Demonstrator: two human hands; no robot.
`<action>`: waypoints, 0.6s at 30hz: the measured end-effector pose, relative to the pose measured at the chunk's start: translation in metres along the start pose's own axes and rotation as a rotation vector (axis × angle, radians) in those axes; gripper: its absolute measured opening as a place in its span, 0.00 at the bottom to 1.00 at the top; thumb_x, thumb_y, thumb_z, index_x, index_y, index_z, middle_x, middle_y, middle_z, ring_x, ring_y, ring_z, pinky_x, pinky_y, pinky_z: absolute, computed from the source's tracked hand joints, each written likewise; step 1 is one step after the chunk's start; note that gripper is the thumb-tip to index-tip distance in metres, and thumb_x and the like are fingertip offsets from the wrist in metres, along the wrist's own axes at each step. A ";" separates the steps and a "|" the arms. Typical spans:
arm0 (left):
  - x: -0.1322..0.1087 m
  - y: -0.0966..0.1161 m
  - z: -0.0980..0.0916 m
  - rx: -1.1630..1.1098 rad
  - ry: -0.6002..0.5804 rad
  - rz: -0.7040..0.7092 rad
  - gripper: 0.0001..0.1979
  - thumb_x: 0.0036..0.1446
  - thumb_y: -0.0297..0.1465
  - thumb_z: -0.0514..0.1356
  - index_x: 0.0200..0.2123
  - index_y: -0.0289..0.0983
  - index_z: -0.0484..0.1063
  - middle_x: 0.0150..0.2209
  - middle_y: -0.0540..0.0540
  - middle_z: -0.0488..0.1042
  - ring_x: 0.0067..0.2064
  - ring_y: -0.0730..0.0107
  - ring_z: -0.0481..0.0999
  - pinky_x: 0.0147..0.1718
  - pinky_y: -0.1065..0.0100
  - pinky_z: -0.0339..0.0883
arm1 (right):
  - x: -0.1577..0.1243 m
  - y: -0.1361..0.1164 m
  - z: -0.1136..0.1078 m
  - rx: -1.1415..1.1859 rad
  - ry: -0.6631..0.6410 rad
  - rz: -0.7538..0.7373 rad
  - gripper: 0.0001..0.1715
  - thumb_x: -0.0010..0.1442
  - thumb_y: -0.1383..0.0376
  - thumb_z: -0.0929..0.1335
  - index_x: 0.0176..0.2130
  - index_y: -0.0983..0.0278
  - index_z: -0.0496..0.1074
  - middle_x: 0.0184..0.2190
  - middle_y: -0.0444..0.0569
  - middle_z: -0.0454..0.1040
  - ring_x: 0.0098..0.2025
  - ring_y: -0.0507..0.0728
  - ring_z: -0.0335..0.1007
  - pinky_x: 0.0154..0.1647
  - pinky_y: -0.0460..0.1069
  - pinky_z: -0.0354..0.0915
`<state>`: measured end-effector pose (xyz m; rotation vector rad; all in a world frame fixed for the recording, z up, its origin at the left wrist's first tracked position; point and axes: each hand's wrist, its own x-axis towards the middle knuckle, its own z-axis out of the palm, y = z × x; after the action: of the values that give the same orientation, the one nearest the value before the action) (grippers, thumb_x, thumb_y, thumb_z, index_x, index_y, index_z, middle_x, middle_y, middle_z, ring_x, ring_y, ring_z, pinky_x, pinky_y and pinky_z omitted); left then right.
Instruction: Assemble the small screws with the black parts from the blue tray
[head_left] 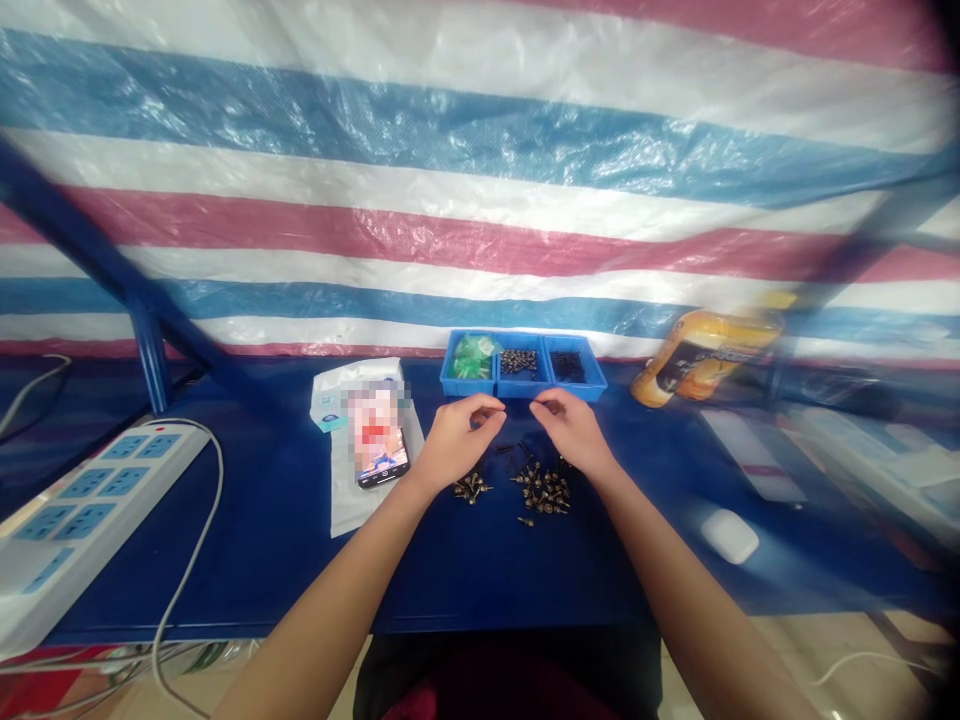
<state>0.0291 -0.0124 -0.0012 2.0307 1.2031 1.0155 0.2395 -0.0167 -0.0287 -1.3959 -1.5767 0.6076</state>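
Left hand (pixel 457 440), right hand (pixel 574 432): fingers curled inward, partly closed, above the desk (pixel 480 585); any small item held, impossible to tell. Loose screws (pixel 544 490) just below both, near a blue divided tray (pixel 525 392). Risk: scattering from a careless sweep of either hand.

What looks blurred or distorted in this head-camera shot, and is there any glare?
In the head view, the right side smears: the orange bottle and white mouse are blurred, while the left hand and right hand stay fairly sharp. Wide-angle distortion bends the striped tarp, and glare shines on its plastic.
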 end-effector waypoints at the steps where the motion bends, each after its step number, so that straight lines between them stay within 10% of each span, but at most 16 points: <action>1: 0.000 0.000 0.000 0.008 0.000 0.000 0.10 0.62 0.37 0.57 0.40 0.42 0.78 0.38 0.51 0.81 0.38 0.68 0.78 0.40 0.68 0.71 | -0.001 -0.001 0.000 -0.097 -0.068 -0.064 0.11 0.62 0.56 0.67 0.37 0.59 0.76 0.31 0.47 0.76 0.32 0.56 0.70 0.35 0.51 0.65; 6: 0.000 -0.001 -0.001 0.020 -0.001 -0.001 0.10 0.62 0.36 0.57 0.40 0.42 0.78 0.39 0.51 0.81 0.39 0.67 0.78 0.41 0.68 0.71 | -0.009 -0.008 -0.001 -0.387 -0.327 -0.238 0.10 0.62 0.59 0.69 0.42 0.54 0.80 0.40 0.49 0.77 0.42 0.60 0.69 0.45 0.56 0.63; 18: -0.001 0.003 -0.001 -0.005 -0.038 -0.023 0.11 0.62 0.35 0.56 0.41 0.41 0.78 0.38 0.50 0.81 0.39 0.68 0.78 0.39 0.70 0.70 | -0.017 -0.027 0.012 -0.625 -0.428 -0.250 0.10 0.65 0.60 0.67 0.40 0.52 0.80 0.43 0.48 0.75 0.45 0.60 0.63 0.42 0.55 0.56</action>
<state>0.0292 -0.0149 0.0018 2.0188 1.2001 0.9639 0.2145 -0.0364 -0.0169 -1.5312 -2.3867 0.2731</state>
